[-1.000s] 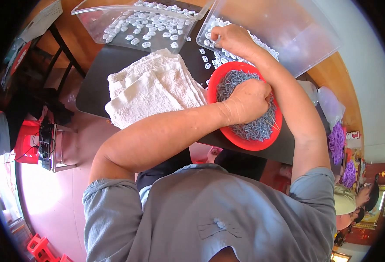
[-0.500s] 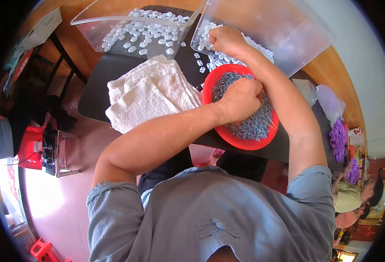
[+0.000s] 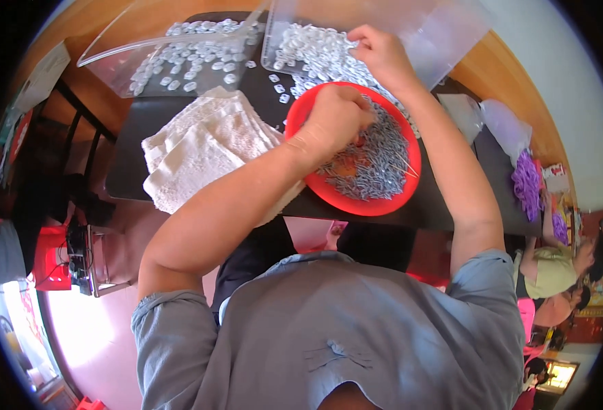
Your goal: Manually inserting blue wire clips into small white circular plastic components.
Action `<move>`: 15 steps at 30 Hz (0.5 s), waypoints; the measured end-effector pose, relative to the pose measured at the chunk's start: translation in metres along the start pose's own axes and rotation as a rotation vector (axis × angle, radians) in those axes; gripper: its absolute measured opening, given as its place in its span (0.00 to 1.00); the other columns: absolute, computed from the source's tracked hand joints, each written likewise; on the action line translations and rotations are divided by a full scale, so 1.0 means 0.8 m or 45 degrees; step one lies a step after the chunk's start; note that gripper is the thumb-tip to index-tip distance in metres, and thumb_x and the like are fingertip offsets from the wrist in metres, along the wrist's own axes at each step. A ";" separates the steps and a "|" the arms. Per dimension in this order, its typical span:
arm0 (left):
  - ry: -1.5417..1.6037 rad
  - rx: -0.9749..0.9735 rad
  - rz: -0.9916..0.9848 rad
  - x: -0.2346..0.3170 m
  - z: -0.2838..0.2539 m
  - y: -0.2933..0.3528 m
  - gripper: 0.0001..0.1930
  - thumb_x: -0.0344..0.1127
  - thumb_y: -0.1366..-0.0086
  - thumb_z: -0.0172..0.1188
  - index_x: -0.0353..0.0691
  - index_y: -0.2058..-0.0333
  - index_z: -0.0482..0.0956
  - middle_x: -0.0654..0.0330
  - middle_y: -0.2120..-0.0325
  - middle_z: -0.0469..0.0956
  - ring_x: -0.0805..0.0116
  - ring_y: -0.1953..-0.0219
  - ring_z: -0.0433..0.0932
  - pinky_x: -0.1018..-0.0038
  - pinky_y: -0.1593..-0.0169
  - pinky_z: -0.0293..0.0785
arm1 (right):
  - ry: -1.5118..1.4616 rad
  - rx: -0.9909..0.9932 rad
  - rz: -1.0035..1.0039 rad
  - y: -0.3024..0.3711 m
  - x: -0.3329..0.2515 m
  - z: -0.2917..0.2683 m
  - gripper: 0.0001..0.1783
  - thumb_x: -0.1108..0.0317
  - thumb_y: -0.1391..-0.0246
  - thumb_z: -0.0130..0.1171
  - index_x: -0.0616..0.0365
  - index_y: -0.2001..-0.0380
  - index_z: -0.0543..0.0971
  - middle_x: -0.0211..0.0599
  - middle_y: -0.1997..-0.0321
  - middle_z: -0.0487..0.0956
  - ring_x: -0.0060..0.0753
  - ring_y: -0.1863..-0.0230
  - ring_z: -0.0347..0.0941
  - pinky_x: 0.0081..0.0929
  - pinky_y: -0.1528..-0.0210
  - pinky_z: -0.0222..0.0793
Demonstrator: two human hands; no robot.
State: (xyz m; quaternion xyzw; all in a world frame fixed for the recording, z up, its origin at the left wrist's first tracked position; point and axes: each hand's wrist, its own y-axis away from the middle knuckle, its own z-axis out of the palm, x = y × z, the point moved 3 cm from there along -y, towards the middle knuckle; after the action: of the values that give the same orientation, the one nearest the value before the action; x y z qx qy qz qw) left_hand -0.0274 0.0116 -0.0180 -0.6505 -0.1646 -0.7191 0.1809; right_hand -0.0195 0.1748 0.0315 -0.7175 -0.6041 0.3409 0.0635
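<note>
A red basin (image 3: 410, 186) on the dark table holds a heap of small grey screw-like pieces (image 3: 383, 154). My left hand (image 3: 335, 119) is over its left side, fingers curled down toward the pieces; whatever is in them is hidden. Beyond the basin, small white plastic pieces (image 3: 308, 46) are heaped in and in front of a clear plastic box (image 3: 445, 34) tipped toward me. At the right edge of that heap is my right hand (image 3: 383, 61), thumb and forefinger apart, with nothing visible between them.
Left of the basin lies a folded cream towel (image 3: 202, 147). A second clear box (image 3: 110, 58) with scattered white pieces stands at the far left. Plastic bags (image 3: 506, 123) and purple strips (image 3: 525, 184) sit at the right. Other people (image 3: 554, 270) are at the far right.
My left hand has shifted to the left side of the basin, where the red bottom shows through. My right hand has moved rightward across the white pieces, and its fingers have parted.
</note>
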 end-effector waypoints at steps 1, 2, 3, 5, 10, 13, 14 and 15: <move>0.052 0.013 -0.041 0.002 -0.001 -0.001 0.06 0.28 0.44 0.62 0.31 0.69 0.79 0.61 0.81 0.75 0.76 0.84 0.71 0.79 0.82 0.63 | -0.055 0.003 0.134 0.016 0.007 -0.016 0.11 0.71 0.48 0.60 0.63 0.62 0.79 0.28 0.75 0.77 0.18 0.74 0.71 0.20 0.72 0.66; 0.099 0.041 -0.090 0.001 -0.004 -0.002 0.06 0.28 0.43 0.62 0.32 0.68 0.79 0.62 0.81 0.75 0.77 0.84 0.70 0.80 0.83 0.62 | -0.061 0.008 0.143 0.034 -0.003 -0.029 0.11 0.71 0.48 0.60 0.63 0.62 0.79 0.28 0.75 0.77 0.18 0.74 0.71 0.20 0.72 0.66; 0.103 0.054 -0.091 -0.001 -0.006 -0.004 0.06 0.29 0.42 0.62 0.31 0.69 0.78 0.62 0.81 0.75 0.76 0.85 0.70 0.80 0.84 0.62 | -0.308 -0.024 0.393 0.055 -0.007 -0.043 0.10 0.71 0.47 0.59 0.63 0.62 0.78 0.28 0.74 0.77 0.18 0.73 0.72 0.19 0.72 0.65; 0.086 0.034 -0.067 0.005 -0.002 -0.004 0.07 0.30 0.41 0.62 0.31 0.69 0.78 0.62 0.81 0.75 0.76 0.85 0.70 0.80 0.84 0.61 | -0.555 -0.027 0.656 0.091 -0.012 -0.066 0.09 0.72 0.46 0.58 0.64 0.62 0.78 0.29 0.72 0.78 0.19 0.73 0.72 0.17 0.72 0.65; 0.088 0.130 0.034 0.013 -0.011 -0.007 0.08 0.31 0.40 0.62 0.31 0.71 0.77 0.62 0.81 0.74 0.75 0.83 0.71 0.80 0.83 0.62 | -1.139 -0.068 0.740 0.126 -0.022 -0.064 0.09 0.73 0.44 0.55 0.65 0.60 0.76 0.33 0.69 0.79 0.25 0.71 0.76 0.17 0.71 0.66; 0.117 0.166 0.041 0.018 -0.011 -0.009 0.07 0.30 0.40 0.61 0.31 0.71 0.77 0.62 0.81 0.74 0.75 0.84 0.70 0.80 0.84 0.61 | -1.212 -0.038 0.709 0.131 -0.023 -0.054 0.09 0.73 0.43 0.55 0.64 0.60 0.77 0.34 0.68 0.79 0.25 0.71 0.76 0.18 0.71 0.66; 0.158 0.198 0.047 0.022 -0.010 -0.008 0.06 0.29 0.41 0.61 0.31 0.71 0.77 0.61 0.81 0.74 0.75 0.85 0.70 0.79 0.86 0.60 | -1.240 -0.020 0.701 0.133 -0.022 -0.052 0.09 0.73 0.43 0.55 0.64 0.61 0.77 0.34 0.68 0.79 0.25 0.71 0.76 0.18 0.71 0.66; 0.146 0.179 0.057 0.027 -0.007 -0.009 0.06 0.29 0.41 0.61 0.30 0.71 0.77 0.61 0.81 0.74 0.75 0.85 0.70 0.79 0.85 0.61 | -1.243 -0.006 0.696 0.134 -0.019 -0.051 0.09 0.72 0.43 0.56 0.64 0.61 0.77 0.34 0.68 0.79 0.25 0.71 0.76 0.18 0.72 0.66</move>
State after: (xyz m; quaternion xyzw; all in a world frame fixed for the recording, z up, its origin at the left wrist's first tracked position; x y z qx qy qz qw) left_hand -0.0378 0.0138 0.0028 -0.5974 -0.1894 -0.7376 0.2513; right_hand 0.0917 0.1460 0.0149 -0.6070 -0.3562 0.6363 -0.3160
